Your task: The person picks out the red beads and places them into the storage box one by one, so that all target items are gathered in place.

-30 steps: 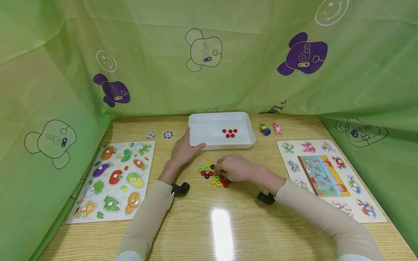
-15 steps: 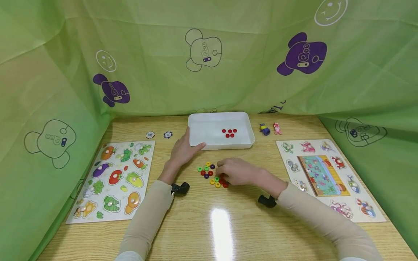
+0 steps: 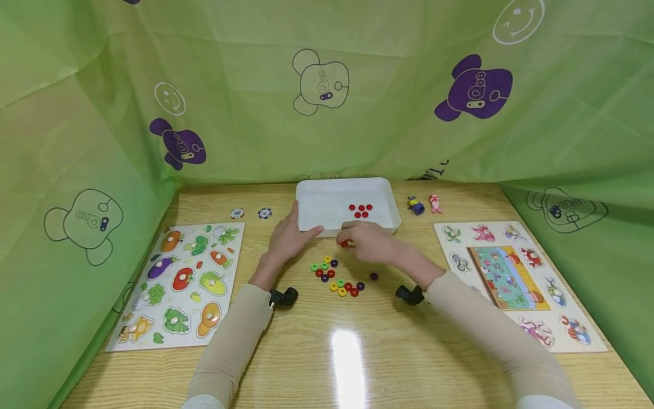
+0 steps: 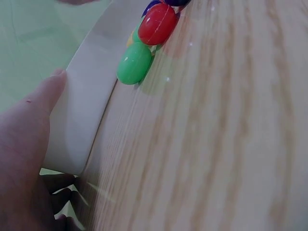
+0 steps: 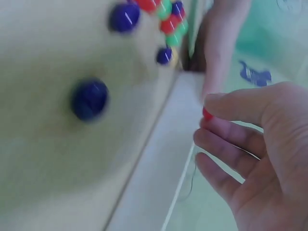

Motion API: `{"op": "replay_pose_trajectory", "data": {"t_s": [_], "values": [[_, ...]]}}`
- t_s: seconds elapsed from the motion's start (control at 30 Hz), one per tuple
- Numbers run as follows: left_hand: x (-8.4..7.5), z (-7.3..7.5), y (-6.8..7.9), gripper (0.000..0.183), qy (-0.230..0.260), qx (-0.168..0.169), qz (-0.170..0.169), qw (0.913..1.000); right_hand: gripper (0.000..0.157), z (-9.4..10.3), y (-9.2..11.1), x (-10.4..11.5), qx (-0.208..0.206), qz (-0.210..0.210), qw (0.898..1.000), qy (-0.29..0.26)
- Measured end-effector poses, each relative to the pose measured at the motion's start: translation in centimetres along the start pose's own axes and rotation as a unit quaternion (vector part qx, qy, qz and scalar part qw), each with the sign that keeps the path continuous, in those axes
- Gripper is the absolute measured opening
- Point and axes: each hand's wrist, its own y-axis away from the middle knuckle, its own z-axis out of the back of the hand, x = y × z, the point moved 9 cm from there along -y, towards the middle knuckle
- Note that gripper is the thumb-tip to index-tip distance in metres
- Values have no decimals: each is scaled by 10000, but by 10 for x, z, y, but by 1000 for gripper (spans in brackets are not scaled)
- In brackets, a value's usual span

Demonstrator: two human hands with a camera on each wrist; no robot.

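My left hand (image 3: 288,236) lies at the front left corner of the white tray (image 3: 322,196). Its thumb touches the front wall, with the other fingers extended along the left side. Between thumb and fingertips, my right hand (image 3: 370,243) pinches a red bead (image 3: 344,243) just by the tray's front rim. The right wrist view also shows this red bead (image 5: 207,114), mostly covered by the fingertips. Several red beads (image 3: 361,208) sit inside the tray. In front of it are loose yellow, green, red and purple beads (image 3: 334,287). One purple bead (image 3: 374,276) lies apart, to the right.
A vegetable puzzle board (image 3: 179,284) lies at left, and a sea-animal puzzle board (image 3: 460,244) at right. Two poker chips (image 3: 264,213) are left of the tray; a blue-and-yellow figurine (image 3: 416,205) and a pink figurine (image 3: 435,204) are right. Green cloth (image 3: 255,113) encloses the table.
My right hand has lifted a red bead from the pile and moved away from me to the tray's front edge. A separate purple bead is now visible. My left hand stays put.
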Motion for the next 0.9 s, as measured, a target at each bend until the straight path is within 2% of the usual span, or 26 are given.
{"op": "replay_pose_trajectory", "data": {"t_s": [0.17, 0.37, 0.67, 0.9], "values": [[1, -1, -1, 112, -6, 29, 66, 10000, 17, 14, -17, -30, -371, -541, 9976, -199], [1, -1, -1, 108, 46, 33, 88, 9999, 17, 10, -33, -64, -556, -1148, 9917, -165], [1, -1, -1, 108, 52, 30, 63, 10000, 18, 2, -52, -91, -499, -1445, 9872, 463], [0, -1, -1, 108, 63, -4, 33, 10000, 20, -3, -58, -102, -334, -1659, 9837, 614]]}}
